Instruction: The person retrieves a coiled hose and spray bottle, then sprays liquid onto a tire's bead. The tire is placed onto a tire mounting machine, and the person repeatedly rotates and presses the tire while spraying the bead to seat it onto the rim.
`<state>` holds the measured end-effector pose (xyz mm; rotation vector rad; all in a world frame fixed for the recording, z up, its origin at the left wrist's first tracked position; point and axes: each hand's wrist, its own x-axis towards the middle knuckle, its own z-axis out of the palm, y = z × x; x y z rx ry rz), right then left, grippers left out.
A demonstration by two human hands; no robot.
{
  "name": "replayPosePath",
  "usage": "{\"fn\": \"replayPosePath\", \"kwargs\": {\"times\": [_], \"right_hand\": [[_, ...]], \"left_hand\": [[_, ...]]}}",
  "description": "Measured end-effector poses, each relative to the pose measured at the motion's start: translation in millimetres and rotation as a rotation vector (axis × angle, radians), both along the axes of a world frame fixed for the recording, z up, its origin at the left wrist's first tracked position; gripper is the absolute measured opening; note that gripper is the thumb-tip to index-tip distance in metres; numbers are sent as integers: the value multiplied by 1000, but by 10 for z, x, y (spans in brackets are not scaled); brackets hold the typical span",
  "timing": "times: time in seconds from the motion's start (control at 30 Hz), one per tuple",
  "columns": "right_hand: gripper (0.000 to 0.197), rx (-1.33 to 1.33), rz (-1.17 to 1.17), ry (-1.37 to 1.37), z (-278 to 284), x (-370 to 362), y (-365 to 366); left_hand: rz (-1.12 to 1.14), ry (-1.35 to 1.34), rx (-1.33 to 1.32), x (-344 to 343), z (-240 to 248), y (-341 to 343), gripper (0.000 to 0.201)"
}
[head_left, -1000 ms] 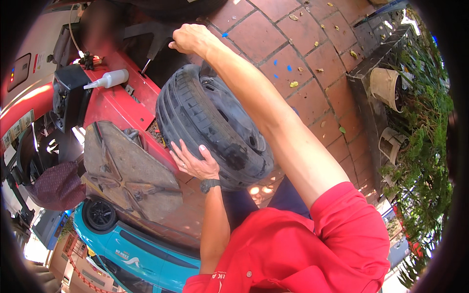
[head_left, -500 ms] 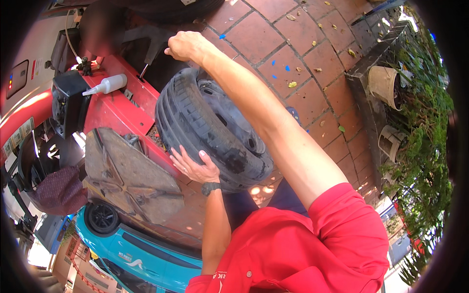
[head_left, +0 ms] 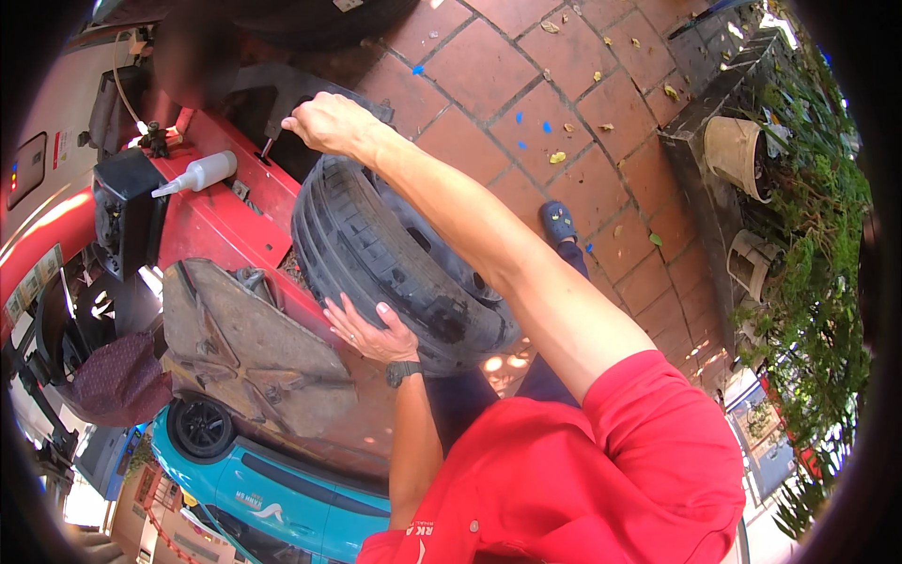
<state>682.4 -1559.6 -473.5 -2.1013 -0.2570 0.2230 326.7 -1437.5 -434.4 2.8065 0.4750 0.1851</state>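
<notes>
While left fingers (head_left: pixel 353 313) touch the tire (head_left: pixel 362 240), shirt lettering (head_left: pixel 419 531) shows.

scuffed black tyre (head_left: pixel 395 268) with grooved tread (head_left: pixel 331 230), just beside the red metal base (head_left: pixel 268 237)

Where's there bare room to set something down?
The floor tiles between the wheel and the dark ledge, around the blue clog, with scattered leaves. Crowded: the red machine bearing a bottle, and the wheel's near side, where the left hand is.
</notes>
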Motion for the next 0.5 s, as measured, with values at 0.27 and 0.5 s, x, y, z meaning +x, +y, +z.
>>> {"fn": "replayPosePath", "kwargs": {"times": [0.27, 0.5], "right_hand": [[42, 61, 53, 5, 21, -173, 162], [39, 44, -80, -160, -106, -112, 267]], "left_hand": [[-35, 10, -19, -56, -7, 118, 79], [-94, 16, -34, -89, 53, 296, 77]]}}
